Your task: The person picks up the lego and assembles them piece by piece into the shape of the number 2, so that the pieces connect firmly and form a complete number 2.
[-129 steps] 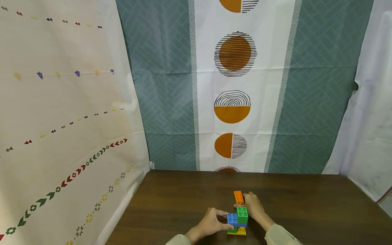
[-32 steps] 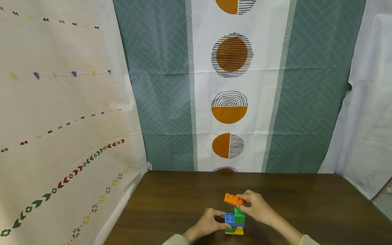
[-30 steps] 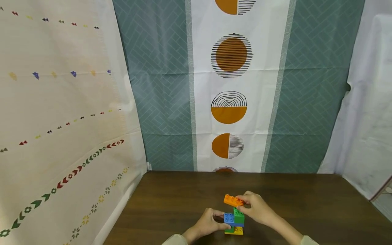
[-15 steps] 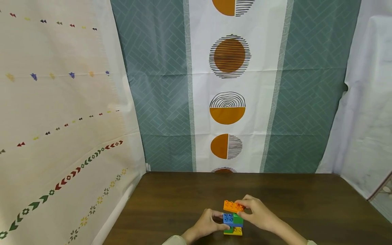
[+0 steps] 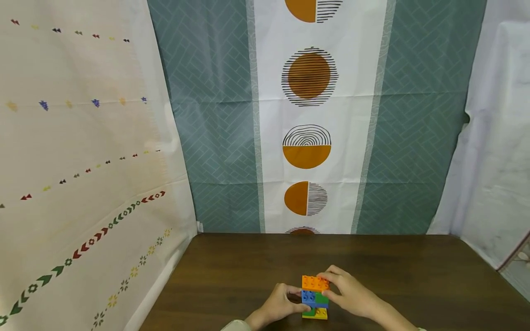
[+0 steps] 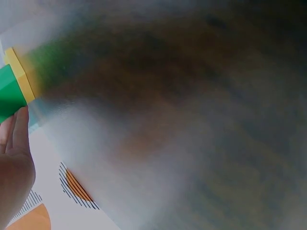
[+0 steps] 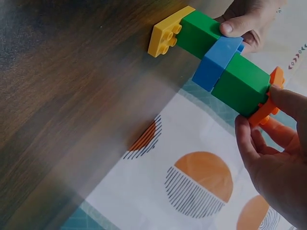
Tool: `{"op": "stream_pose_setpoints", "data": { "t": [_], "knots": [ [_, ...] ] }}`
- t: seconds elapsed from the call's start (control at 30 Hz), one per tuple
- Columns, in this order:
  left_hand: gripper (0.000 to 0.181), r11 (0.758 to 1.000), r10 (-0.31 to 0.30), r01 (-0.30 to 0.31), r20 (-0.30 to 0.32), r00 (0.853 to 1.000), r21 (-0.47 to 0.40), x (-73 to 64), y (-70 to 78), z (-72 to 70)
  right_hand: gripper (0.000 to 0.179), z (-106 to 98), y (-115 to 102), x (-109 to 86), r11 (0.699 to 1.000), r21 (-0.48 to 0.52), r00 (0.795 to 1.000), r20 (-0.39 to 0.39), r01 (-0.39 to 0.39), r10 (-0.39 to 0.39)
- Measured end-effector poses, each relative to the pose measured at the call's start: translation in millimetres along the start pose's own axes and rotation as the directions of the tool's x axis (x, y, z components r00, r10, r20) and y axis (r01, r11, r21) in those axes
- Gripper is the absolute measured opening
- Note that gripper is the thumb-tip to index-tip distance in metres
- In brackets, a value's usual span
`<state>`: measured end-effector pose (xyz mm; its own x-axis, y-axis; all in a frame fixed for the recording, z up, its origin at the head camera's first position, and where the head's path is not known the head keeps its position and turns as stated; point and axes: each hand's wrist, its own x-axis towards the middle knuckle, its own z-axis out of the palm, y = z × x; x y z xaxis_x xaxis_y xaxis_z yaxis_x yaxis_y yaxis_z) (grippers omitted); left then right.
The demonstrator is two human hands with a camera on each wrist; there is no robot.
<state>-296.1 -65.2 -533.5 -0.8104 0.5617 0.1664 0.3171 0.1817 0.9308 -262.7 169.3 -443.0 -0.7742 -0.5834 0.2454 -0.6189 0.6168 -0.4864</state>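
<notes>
A stack of toy building bricks stands on the table in front of me: a flat yellow brick [image 7: 165, 29] at the bottom, a green brick [image 7: 197, 34] on it, then a blue brick [image 7: 216, 64], then a second green brick [image 7: 242, 85]. My left hand [image 5: 276, 304] grips the stack from the left, its thumb at the lower green and blue bricks. An orange brick [image 5: 311, 282] lies across the top of the upper green one, pinched between the thumb and fingers of my right hand [image 5: 352, 293]. Whether its studs are fully joined I cannot tell.
The dark wooden table [image 5: 248, 257] reaches back to a patterned curtain [image 5: 219, 138]. Cream cloth [image 5: 83, 161] hangs at the left, pale cloth [image 5: 488, 161] at the right. Much of the left wrist view is blurred; a green brick [image 6: 10, 93] shows at its left edge.
My right hand picked up the orange brick from the table behind the stack, turned it crosswise and lowered it onto the upper green brick. The left hand has kept its grip.
</notes>
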Motion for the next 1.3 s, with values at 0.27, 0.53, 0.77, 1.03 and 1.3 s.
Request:
{"op": "stream_pose_setpoints", "data": {
  "t": [0.27,0.53,0.77,1.03,1.3],
  "knots": [
    [0.027,1.0,0.005,-0.005,0.009,1.0,-0.023,-0.4,-3.2,-1.2,0.044,1.8,3.3,-1.2,0.999,-0.03,1.0,-0.002,0.021,-0.021],
    [0.026,0.999,0.03,-0.03,0.007,1.0,-0.018,-1.6,-1.5,-1.5,0.038,6.6,2.8,-2.8,0.982,-0.151,0.991,-0.056,0.116,-0.125],
    [0.026,0.999,0.033,-0.033,0.009,0.999,0.009,-0.8,-2.5,-2.1,0.033,11.7,2.2,-4.2,0.941,-0.274,0.966,-0.107,0.197,-0.234],
    [0.029,1.0,0.013,-0.013,0.021,1.0,-0.014,-3.5,-5.2,-1.2,0.034,12.9,5.6,-5.3,0.976,-0.162,0.987,-0.05,0.145,-0.155],
    [0.03,1.0,0.003,-0.002,0.036,0.999,-0.029,-1.4,-3.1,-3.7,0.038,12.5,9.8,-6.7,0.97,-0.148,0.973,-0.1,0.19,-0.206]
  ]
}}
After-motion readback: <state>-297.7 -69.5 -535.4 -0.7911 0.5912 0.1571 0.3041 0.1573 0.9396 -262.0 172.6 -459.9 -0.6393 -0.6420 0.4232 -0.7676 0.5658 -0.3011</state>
